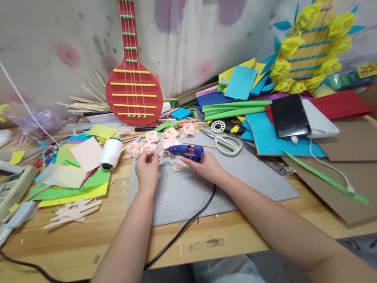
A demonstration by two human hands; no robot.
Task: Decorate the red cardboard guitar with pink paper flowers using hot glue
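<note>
My right hand [209, 167] is wrapped round a blue hot glue gun [187, 152], its nozzle pointing left toward my other hand. The fingers of my left hand [147, 167] are pinched together; whatever they hold is too small or hidden to name. Just beyond both hands sit several pale pink crepe paper flowers [170, 135]. A pale pink petal-like piece [178, 164] lies below the glue gun on the grey cutting mat [183, 203]. From the gun a black cord [184, 231] runs over the table's front edge.
Scissors [228, 145] lie right of the gun. A thread cone [111, 153], coloured paper sheets [75, 191] and a power strip [2, 198] are at left. A red paper lute [134, 93] leans behind. A phone [290, 116] and cardboard [364, 181] lie right.
</note>
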